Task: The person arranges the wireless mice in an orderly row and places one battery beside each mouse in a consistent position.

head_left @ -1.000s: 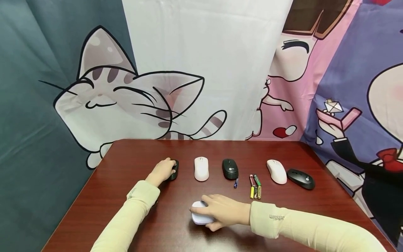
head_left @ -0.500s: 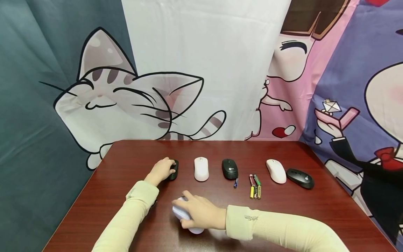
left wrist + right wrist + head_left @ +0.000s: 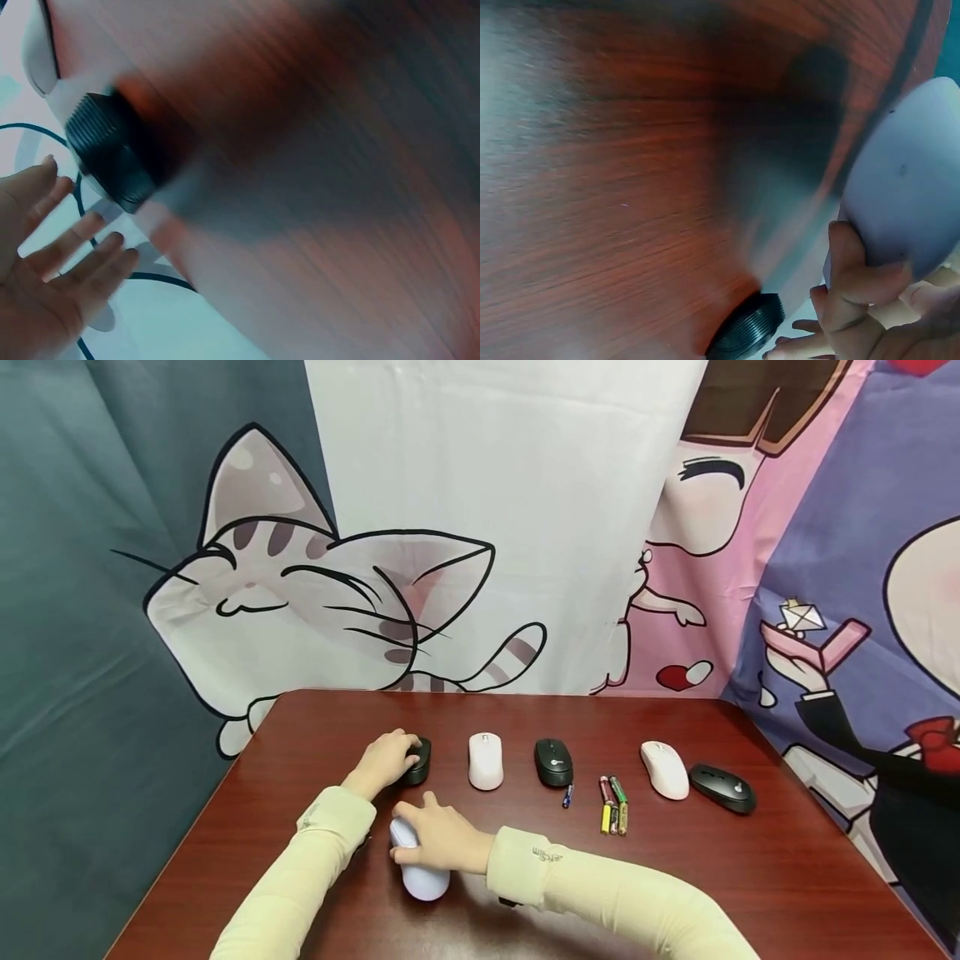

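Observation:
My right hand [image 3: 442, 837] grips a pale lavender computer mouse [image 3: 425, 882], tilted and held over the front middle of the table. Its underside or smooth shell fills the right edge of the right wrist view [image 3: 907, 180], with fingers [image 3: 849, 281] curled on its side. Behind it, my left hand [image 3: 382, 762] is at the left of a black mouse [image 3: 420, 763] resting on the table. In the left wrist view, the left fingers [image 3: 82, 259] are spread loosely beside this black mouse [image 3: 112, 150], whose ribbed side shows.
Along the table [image 3: 600, 893] stand a white mouse [image 3: 486, 762], another black mouse [image 3: 553, 762], a second white mouse [image 3: 664, 770] and a flat black mouse [image 3: 722, 788]. Several small batteries [image 3: 613, 806] lie between them, plus a blue battery [image 3: 567, 796]. A printed curtain [image 3: 510, 527] hangs behind.
My right hand has carried the lavender mouse leftward across the table front, turning it so its long side shows, nearer the left hand. The left hand stays beside the black mouse.

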### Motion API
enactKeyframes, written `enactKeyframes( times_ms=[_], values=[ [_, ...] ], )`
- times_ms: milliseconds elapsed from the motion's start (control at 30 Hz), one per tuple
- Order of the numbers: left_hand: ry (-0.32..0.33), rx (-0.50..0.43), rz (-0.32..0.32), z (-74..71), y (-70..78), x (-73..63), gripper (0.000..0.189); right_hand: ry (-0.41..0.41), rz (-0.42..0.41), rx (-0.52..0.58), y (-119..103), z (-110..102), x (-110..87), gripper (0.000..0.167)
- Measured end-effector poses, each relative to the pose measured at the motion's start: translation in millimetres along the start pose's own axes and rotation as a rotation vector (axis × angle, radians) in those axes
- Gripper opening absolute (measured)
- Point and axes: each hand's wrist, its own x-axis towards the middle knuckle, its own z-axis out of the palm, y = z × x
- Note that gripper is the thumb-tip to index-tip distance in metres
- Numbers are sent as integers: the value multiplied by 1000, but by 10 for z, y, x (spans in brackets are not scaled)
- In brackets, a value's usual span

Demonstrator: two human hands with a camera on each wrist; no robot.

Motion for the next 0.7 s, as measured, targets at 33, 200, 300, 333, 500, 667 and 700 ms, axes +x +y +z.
enactKeyframes(
  times_ms=[33, 200, 300, 333, 500, 667, 700],
  values=[
    [-1, -7, 22, -1, -23, -2, 22, 0, 12, 3, -5, 5, 25, 40],
    [-43, -38, 160, -33, -163, -6, 23, -5, 82, 3, -33, 45, 127, 40],
    [-74, -37, 225, -62, -249, 29, 25, -21, 139, 8, -54, 68, 174, 43],
    [-84, -28, 243, -70, -274, 39, 25, -28, 155, 9, -60, 79, 187, 44],
    [-129, 18, 314, -96, -357, 59, 30, -38, 187, 5, -96, 147, 256, 47],
    [-123, 63, 380, -98, -379, 56, 33, -51, 232, 1, -155, 184, 329, 55],
    [-119, 77, 393, -96, -388, 60, 33, -58, 254, 12, -174, 186, 340, 58]
  ],
)
